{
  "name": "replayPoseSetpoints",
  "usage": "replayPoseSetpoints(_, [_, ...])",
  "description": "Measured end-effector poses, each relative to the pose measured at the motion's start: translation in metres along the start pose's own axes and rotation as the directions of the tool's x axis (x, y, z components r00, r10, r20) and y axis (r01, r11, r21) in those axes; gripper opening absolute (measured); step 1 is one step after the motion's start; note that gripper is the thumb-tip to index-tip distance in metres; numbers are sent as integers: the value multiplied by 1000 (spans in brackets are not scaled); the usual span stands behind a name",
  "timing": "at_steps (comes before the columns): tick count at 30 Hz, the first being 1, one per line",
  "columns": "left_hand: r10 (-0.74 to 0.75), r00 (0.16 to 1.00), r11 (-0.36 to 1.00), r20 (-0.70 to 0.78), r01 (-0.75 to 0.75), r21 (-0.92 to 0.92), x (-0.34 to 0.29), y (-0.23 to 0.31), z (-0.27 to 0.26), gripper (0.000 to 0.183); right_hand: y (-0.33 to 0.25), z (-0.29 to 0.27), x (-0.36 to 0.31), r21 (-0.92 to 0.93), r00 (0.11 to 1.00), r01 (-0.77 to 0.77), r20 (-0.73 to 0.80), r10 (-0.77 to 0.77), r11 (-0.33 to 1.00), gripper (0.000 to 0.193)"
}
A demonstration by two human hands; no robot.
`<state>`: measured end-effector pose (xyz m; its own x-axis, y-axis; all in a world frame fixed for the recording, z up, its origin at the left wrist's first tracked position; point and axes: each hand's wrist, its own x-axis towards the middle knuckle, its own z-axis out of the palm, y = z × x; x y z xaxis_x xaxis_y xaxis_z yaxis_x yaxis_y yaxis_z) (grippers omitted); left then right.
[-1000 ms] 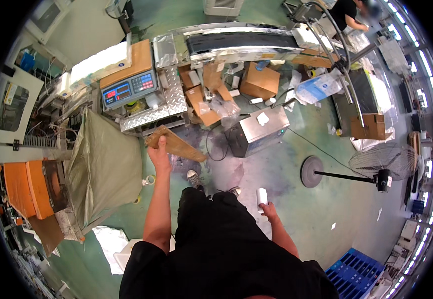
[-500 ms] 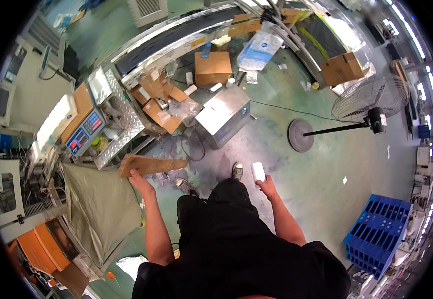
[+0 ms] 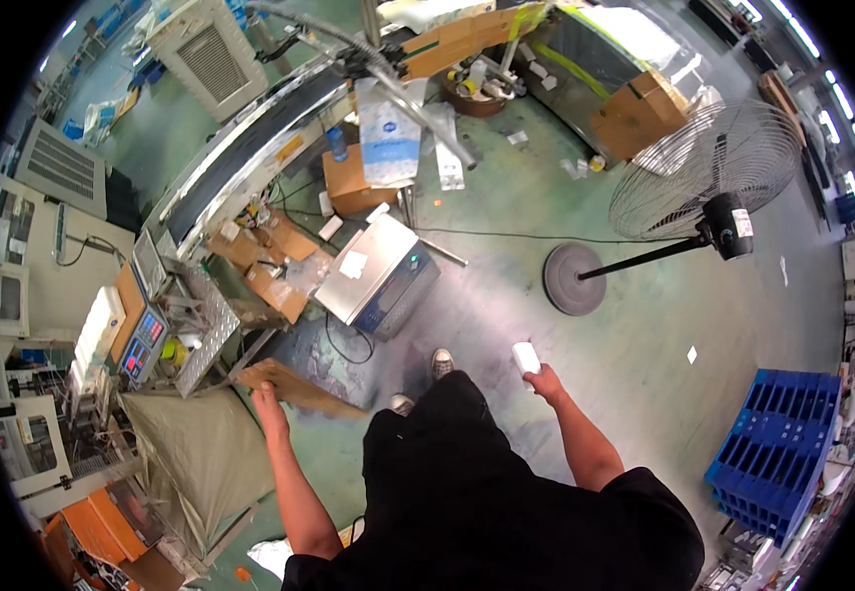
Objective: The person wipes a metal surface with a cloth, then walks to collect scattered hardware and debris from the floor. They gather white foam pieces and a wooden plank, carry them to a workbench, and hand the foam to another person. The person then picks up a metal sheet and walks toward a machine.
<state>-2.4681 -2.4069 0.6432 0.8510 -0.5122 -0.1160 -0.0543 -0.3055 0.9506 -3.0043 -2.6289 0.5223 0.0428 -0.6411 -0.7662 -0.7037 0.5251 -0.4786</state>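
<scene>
At the lower left, my left hand (image 3: 267, 406) is closed on the near edge of a flat brown cardboard piece (image 3: 304, 388), which is tilted and extends to the right from the fingers. My right hand (image 3: 549, 384) grips a small white box-like item (image 3: 523, 357) by its lower end, out to the right of my body. Its other faces are hidden. A metal-cased machine (image 3: 380, 271) with a green light stands on the floor ahead, between the two hands and apart from both. A loose cable hangs by its left side.
A pedestal fan (image 3: 575, 280) stands ahead on the right, its cable crossing the floor. Blue pallets (image 3: 774, 443) are stacked at right. On the left are a digital scale (image 3: 144, 345), a metal-topped bench and a draped cover (image 3: 196, 453). Opened cardboard boxes (image 3: 278, 286) lie beyond the bench.
My body and view have shifted, so the machine and fan appear farther left and my feet have changed place. The cardboard now slopes down to the right. Both hands keep their holds.
</scene>
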Motion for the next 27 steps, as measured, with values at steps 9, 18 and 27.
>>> replayPoseSetpoints(9, [-260,937,965,232,262,23,-37,-42,102,60,66,-28,43,-158,925,316,-171,-341,936,64])
replayPoseSetpoints(18, [-314,944,949,98,315,0,-82,-39,160,58,-27,-72,77,-176,978,199,91,-186,964,79])
replayPoseSetpoints(27, [-400,908,916,-126,395,-63,-65,-24,219,68,-67,-154,164,-293,948,297,203,-245,909,75])
